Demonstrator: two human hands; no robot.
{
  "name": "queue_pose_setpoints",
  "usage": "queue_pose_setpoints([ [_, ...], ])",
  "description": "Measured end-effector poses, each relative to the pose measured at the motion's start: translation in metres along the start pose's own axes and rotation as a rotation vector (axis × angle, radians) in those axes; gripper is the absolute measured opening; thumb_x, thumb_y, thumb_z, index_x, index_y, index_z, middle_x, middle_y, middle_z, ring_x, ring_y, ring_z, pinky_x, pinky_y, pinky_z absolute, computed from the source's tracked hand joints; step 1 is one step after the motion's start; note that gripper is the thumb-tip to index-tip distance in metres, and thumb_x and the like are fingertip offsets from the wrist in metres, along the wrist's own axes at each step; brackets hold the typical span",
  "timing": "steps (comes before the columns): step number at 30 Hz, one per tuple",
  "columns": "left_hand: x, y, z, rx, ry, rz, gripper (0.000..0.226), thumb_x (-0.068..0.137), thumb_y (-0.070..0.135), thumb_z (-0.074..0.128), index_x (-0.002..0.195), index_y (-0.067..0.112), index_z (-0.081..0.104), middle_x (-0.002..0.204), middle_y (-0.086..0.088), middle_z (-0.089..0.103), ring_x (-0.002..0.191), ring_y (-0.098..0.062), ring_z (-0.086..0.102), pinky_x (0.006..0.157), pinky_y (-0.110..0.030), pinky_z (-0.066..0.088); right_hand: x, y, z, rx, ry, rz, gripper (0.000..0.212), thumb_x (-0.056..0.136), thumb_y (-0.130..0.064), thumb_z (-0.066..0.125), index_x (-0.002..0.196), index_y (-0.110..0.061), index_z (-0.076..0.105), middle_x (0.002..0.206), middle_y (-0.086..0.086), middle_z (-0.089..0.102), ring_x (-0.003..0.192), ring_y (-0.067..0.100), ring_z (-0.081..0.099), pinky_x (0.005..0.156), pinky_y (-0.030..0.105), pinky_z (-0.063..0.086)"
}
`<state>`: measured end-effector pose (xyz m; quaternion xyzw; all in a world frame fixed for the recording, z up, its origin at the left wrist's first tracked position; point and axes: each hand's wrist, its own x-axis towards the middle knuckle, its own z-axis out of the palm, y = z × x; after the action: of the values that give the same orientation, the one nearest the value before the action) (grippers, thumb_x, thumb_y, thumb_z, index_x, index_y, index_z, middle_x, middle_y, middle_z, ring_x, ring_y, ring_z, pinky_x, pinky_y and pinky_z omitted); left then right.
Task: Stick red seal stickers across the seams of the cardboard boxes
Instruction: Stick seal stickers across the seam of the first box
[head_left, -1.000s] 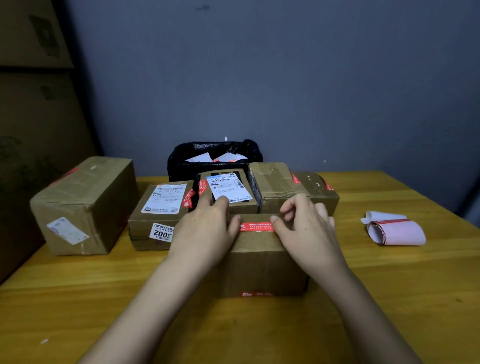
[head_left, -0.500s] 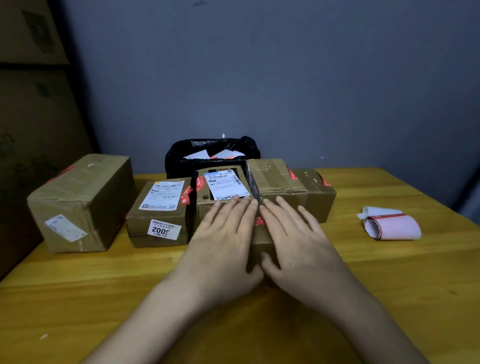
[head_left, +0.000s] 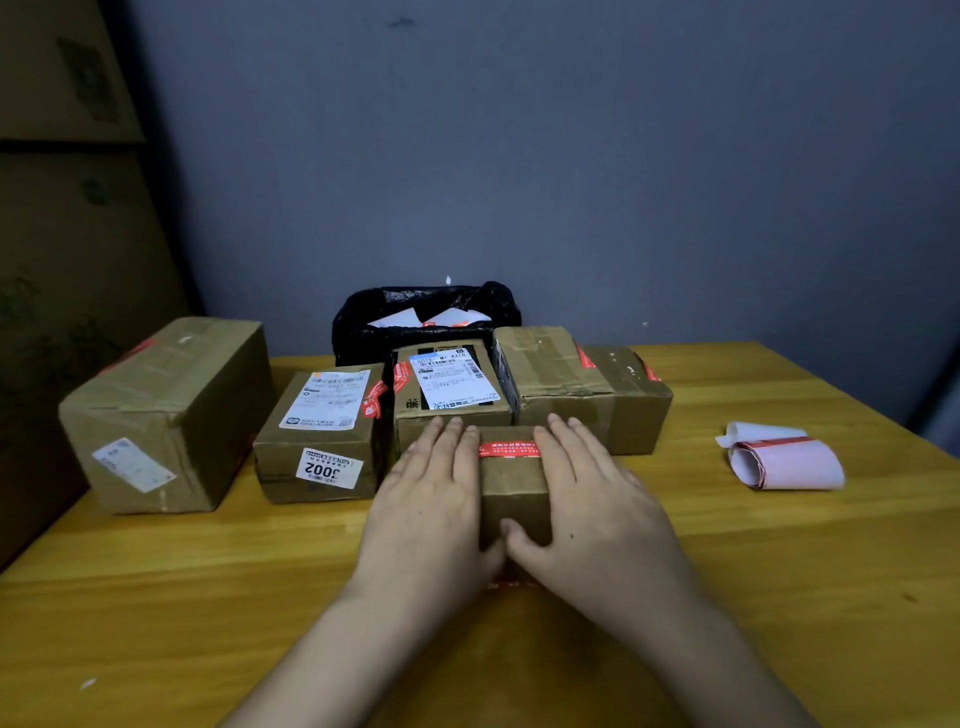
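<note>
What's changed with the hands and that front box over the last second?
Both hands went from pinching the red seal sticker at its ends to lying flat on the small front box, then slid apart: left hand leftward, right hand rightward, uncovering the sticker. The other boxes and the sticker roll stayed put.

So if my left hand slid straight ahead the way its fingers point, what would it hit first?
Probably the labelled box directly behind the small box: the left hand has fingertips nearly at its front face, though the exact gap is unclear.
</note>
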<state>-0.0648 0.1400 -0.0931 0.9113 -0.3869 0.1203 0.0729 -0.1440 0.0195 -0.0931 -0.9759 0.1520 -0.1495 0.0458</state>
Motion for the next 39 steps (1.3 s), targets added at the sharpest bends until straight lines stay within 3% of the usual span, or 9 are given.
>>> queue_pose_setpoints([
  [2, 0.000, -0.004, 0.004, -0.027, 0.053, 0.047, 0.089, 0.087, 0.057, 0.044, 0.152, 0.014, 0.004, 0.161, -0.003, 0.006, 0.148, -0.013, 0.003, 0.118, -0.026, 0.005, 0.000, 0.001, -0.003, 0.005, -0.003, 0.001, 0.086, 0.088, -0.060, 0.043, 0.154, -0.021, 0.003, 0.162, -0.006, 0.001, 0.148, 0.008, -0.003, 0.118, 0.026, 0.008],
  [4, 0.000, -0.009, 0.002, -0.004, 0.058, 0.060, 0.091, 0.088, 0.059, 0.044, 0.152, 0.016, -0.005, 0.161, 0.001, -0.004, 0.148, -0.010, -0.003, 0.118, -0.024, 0.002, -0.001, 0.005, -0.003, 0.009, 0.000, -0.006, 0.084, 0.090, -0.060, 0.041, 0.154, -0.021, 0.003, 0.162, -0.008, 0.000, 0.148, 0.006, -0.004, 0.117, 0.025, 0.008],
  [13, -0.001, -0.016, -0.004, 0.010, 0.046, 0.046, 0.090, 0.090, 0.062, 0.040, 0.152, 0.016, -0.006, 0.161, 0.000, -0.005, 0.148, -0.012, 0.000, 0.117, -0.026, 0.007, -0.001, 0.009, -0.008, 0.028, -0.024, 0.007, 0.081, 0.091, -0.068, 0.026, 0.154, -0.025, 0.000, 0.161, -0.013, -0.002, 0.146, 0.003, -0.007, 0.115, 0.027, 0.020],
  [20, -0.003, -0.013, -0.002, 0.029, 0.012, 0.041, 0.090, 0.092, 0.062, 0.033, 0.151, 0.011, -0.012, 0.160, -0.006, -0.009, 0.148, -0.016, 0.000, 0.118, -0.028, 0.008, -0.005, 0.010, -0.003, 0.001, 0.000, 0.010, 0.082, 0.092, -0.066, 0.024, 0.154, -0.020, -0.004, 0.162, -0.008, -0.004, 0.147, 0.006, -0.008, 0.116, 0.025, 0.014],
  [26, 0.000, -0.027, -0.004, -0.084, -0.061, 0.082, 0.086, 0.093, 0.058, 0.040, 0.153, 0.019, -0.007, 0.161, 0.003, -0.007, 0.147, -0.012, 0.005, 0.117, -0.023, 0.009, -0.001, 0.023, -0.011, 0.050, -0.035, -0.023, 0.076, 0.091, -0.065, 0.035, 0.153, -0.031, 0.007, 0.159, -0.018, 0.006, 0.145, 0.001, 0.001, 0.113, 0.027, 0.024],
  [31, 0.003, -0.052, 0.006, -0.509, -0.072, 0.102, 0.089, 0.080, 0.053, 0.065, 0.150, 0.026, 0.019, 0.152, 0.018, 0.015, 0.135, 0.006, 0.019, 0.112, -0.011, 0.015, 0.005, 0.038, -0.006, 0.287, 0.008, -0.024, 0.074, 0.082, -0.063, 0.055, 0.146, -0.037, 0.029, 0.147, -0.026, 0.025, 0.132, -0.009, 0.015, 0.108, 0.025, 0.028],
  [35, 0.005, -0.058, 0.015, -0.694, -0.018, 0.085, 0.082, 0.069, 0.055, 0.073, 0.138, 0.040, 0.032, 0.146, 0.013, 0.025, 0.132, 0.008, 0.023, 0.100, 0.005, 0.013, 0.010, 0.044, 0.006, 0.556, 0.099, 0.022, 0.066, 0.068, -0.058, 0.073, 0.129, -0.044, 0.051, 0.135, -0.033, 0.034, 0.125, -0.008, 0.028, 0.106, 0.027, 0.031],
  [37, 0.005, -0.057, 0.014, -0.788, -0.017, 0.071, 0.078, 0.062, 0.063, 0.068, 0.131, 0.046, 0.037, 0.142, 0.016, 0.034, 0.131, 0.006, 0.031, 0.106, -0.003, 0.021, 0.011, 0.046, 0.009, 0.696, 0.125, 0.037, 0.062, 0.060, -0.061, 0.073, 0.119, -0.047, 0.059, 0.136, -0.032, 0.038, 0.121, -0.015, 0.036, 0.099, 0.017, 0.032],
  [39, 0.005, -0.055, 0.012, -0.960, 0.007, 0.022, 0.076, 0.063, 0.054, 0.078, 0.129, 0.040, 0.045, 0.135, 0.015, 0.047, 0.123, 0.004, 0.046, 0.106, -0.017, 0.037, 0.013, 0.047, 0.007, 0.820, 0.142, 0.039, 0.057, 0.058, -0.059, 0.071, 0.112, -0.044, 0.064, 0.132, -0.029, 0.047, 0.117, -0.019, 0.041, 0.095, 0.010, 0.033],
])
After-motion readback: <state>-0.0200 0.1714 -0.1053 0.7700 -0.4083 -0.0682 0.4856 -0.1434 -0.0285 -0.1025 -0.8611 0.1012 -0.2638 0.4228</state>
